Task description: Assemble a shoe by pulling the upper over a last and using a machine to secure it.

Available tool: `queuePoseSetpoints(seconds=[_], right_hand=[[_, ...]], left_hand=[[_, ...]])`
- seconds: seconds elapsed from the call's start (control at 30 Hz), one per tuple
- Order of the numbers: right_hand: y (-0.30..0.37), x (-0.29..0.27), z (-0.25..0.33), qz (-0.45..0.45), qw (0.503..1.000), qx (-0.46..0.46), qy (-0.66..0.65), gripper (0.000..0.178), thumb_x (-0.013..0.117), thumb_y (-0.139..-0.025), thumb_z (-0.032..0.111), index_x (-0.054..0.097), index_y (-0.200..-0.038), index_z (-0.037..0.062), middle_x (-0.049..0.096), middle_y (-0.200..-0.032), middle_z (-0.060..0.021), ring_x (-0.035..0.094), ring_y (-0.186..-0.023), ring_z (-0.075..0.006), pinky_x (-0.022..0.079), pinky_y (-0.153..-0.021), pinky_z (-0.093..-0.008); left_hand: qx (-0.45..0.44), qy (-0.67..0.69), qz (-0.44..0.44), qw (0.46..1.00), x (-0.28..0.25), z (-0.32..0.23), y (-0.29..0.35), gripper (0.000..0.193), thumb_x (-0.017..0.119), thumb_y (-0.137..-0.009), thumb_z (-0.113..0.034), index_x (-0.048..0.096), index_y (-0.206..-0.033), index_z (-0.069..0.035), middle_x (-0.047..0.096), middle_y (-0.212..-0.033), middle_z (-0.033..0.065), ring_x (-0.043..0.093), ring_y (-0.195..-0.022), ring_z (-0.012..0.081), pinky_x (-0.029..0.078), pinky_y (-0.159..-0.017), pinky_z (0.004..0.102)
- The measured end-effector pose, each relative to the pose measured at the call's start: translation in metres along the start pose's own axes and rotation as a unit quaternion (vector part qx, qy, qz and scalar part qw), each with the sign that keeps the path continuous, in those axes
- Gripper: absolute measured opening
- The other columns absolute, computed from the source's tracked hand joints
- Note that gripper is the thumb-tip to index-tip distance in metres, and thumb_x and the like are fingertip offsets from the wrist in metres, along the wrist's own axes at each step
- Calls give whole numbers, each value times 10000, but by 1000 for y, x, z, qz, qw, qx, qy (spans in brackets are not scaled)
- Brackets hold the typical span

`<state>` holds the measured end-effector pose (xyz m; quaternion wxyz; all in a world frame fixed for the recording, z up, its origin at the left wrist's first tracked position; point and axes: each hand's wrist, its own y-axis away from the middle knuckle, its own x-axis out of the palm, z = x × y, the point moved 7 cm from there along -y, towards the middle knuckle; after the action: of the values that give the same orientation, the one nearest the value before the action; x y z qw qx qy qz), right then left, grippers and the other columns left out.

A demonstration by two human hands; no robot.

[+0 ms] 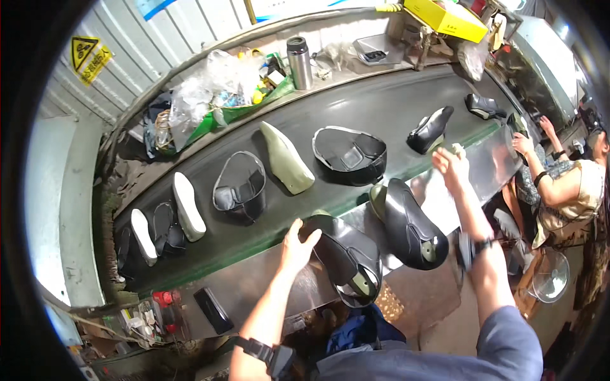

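Note:
My left hand point(297, 249) is beside a black shoe upper point(348, 251) on a pale green last, its fingers and thumb apart and the thumb at the upper's edge. A second black upper on a last point(413, 225) lies to the right, leaning over the bench's near edge. Farther right my right hand point(451, 170) is raised over the metal ledge, fingers curled, with a small pale thing at the fingertips that I cannot make out. Beyond them on the dark belt stand a bare green last point(286, 159), two open black uppers point(349, 155) point(240, 187) and a black shoe point(430, 130).
White soles point(189, 206) and dark pieces lie at the belt's left. A phone point(213, 311) rests on the metal ledge. Behind the belt stand a steel flask point(298, 63), plastic bags point(216, 86) and a yellow box point(446, 19). Another person point(569, 190) works at the right.

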<state>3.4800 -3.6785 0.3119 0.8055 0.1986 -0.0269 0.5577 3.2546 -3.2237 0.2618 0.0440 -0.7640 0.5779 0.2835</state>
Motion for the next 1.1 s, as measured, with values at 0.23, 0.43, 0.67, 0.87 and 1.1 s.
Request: queuePoseSetpoints(seconds=[0.23, 0.43, 0.67, 0.87, 1.1], right_hand=[[329, 28, -27, 453, 711, -282, 459, 1022, 881, -677, 484, 406, -1447, 8, 371, -1472, -318, 307, -1406, -516, 279, -1162, -555], [316, 13, -101, 238, 856, -256, 382, 1322, 937, -637, 344, 64, -1558, -27, 84, -1589, -347, 139, -1487, -462, 176, -1203, -500], [325, 10, -95, 278, 870, -206, 350, 1183, 904, -687, 200, 124, -1527, -93, 220, -1566, -294, 235, -1479, -367, 214, -1199, -436], [355, -32, -102, 279, 811, -346, 381, 944, 885, -669, 80, 355, -1442, -32, 497, -1352, -331, 501, -1263, -519, 417, -1078, -549], [350, -15, -122, 309, 826, -319, 347, 974, 931, -653, 163, 374, -1425, -45, 502, -1367, -275, 518, -1273, -429, 416, -1079, -485]], left_hand=[[-101, 201, 158, 962, 33, -48, -26, 269, 756, -875, -206, 722, -998, 31, 694, -833, 22, 605, -746, 114, 492, -706, 273], [132, -96, -38, 986, 51, -91, -63, 313, 699, -899, -321, 699, -888, -8, 656, -854, 175, 626, -882, 333, 480, -794, 416], [158, -193, -81, 965, 63, -84, -34, 364, 666, -924, -351, 673, -811, -5, 641, -831, 186, 618, -834, 389, 476, -768, 480], [-96, -185, 2, 978, 92, -71, 22, 666, 741, -782, -548, 590, -1192, -44, 480, -1276, 267, 517, -1179, 412, 464, -963, 513], [-83, -168, -98, 977, 49, -47, 8, 409, 774, -740, -384, 687, -932, -34, 704, -862, 184, 689, -855, 356, 528, -815, 462]])
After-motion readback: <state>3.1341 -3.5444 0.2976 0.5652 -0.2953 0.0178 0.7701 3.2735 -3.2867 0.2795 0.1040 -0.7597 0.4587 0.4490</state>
